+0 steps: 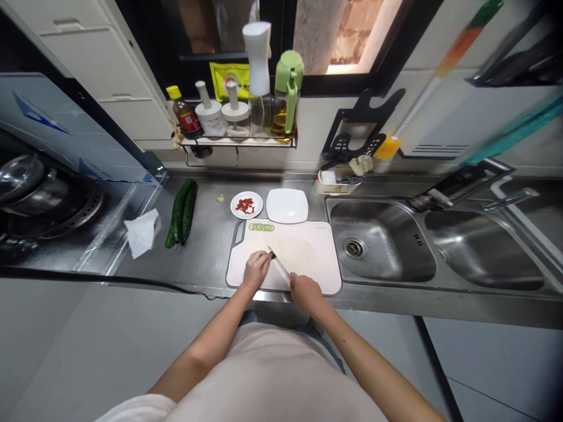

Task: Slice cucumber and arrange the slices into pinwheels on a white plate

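the left hand pinches a green piece (probably cucumber), apparently steadying it against the knife clenched in the right hand.

Open room over the cutting board right of the knife, square plate at its far edge

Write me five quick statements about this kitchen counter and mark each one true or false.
1. The right hand holds a knife. True.
2. The whole cucumbers lie in a sink. False: the whole cucumbers lie on the metal counter, left of the cutting board.
3. A row of green slices lies on the cutting board. True.
4. The red pieces are on the square plate. False: the red pieces are on the round plate.
5. The left hand is close to the knife. True.
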The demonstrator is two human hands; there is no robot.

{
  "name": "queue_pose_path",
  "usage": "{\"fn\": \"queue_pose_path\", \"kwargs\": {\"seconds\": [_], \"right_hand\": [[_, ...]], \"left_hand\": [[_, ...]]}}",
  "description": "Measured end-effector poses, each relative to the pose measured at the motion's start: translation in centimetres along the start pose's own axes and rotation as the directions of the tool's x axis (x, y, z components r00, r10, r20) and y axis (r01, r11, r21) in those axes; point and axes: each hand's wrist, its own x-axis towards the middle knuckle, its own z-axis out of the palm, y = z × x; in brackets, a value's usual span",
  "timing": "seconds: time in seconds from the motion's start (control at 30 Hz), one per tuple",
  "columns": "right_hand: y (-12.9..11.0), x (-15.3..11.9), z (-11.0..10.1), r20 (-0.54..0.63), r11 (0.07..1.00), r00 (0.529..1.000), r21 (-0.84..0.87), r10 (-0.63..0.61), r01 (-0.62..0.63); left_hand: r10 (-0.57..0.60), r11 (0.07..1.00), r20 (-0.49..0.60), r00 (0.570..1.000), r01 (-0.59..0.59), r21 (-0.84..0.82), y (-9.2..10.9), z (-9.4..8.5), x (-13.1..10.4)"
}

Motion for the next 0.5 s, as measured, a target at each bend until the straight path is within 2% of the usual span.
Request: {"fn": "queue_pose_path", "kwargs": {"seconds": [0.17,0.5], "right_hand": [[0.1,-0.3,0.1,0.006,1.0,1.0,-0.002,0.006,-0.006],[-0.4,1.1,0.2,-0.036,1.0,0.999,-0.004,-0.021,0.021]], "left_hand": [[0.008,1.0,-0.002,1.0,-0.008,0.005,0.1,0.0,0.0],[-0.002,1.0,0.009,1.0,0.002,0.003,0.2,-0.1,0.1]]}}
